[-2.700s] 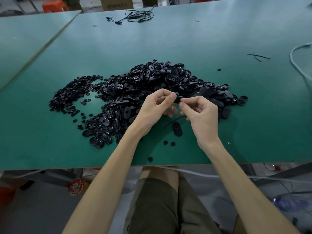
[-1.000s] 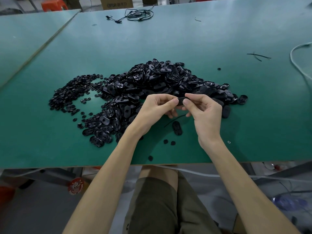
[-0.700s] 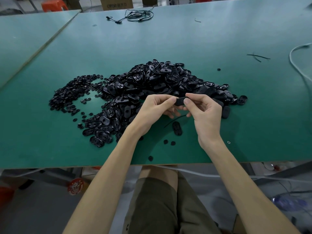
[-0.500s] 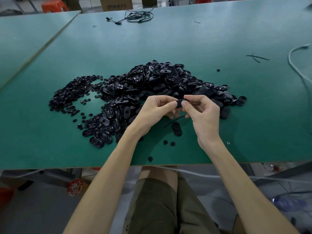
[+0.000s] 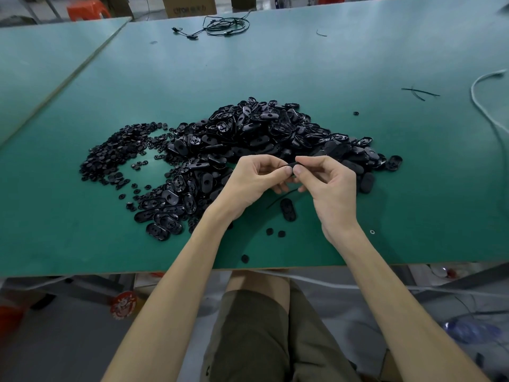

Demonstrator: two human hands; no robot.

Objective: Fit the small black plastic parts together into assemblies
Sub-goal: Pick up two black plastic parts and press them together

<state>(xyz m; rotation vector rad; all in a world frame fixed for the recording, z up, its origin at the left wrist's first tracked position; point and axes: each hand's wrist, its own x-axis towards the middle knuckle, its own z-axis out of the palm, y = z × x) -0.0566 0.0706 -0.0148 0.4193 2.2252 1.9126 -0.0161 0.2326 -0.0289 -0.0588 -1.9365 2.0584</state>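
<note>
A big heap of black oval plastic shells [image 5: 264,136] lies in the middle of the green table [image 5: 303,67], with a spread of small round black parts [image 5: 115,153] to its left. My left hand [image 5: 253,183] and my right hand [image 5: 327,186] meet just in front of the heap, fingertips together, both pinching one small black oval part [image 5: 291,164] that is mostly hidden by the fingers. Below the hands a single oval shell [image 5: 287,209] and two tiny round pieces [image 5: 275,232] lie loose on the table.
A coil of black cable [image 5: 220,24] lies at the far edge. A white cord [image 5: 484,106] curves along the right side, near some thin black strands [image 5: 420,92]. One round piece [image 5: 244,258] sits by the table's front edge. A second green table [image 5: 41,59] adjoins on the left.
Both hands have stayed in front of the heap. The thumbs and forefingers have closed in over the black part, which shows less than before.
</note>
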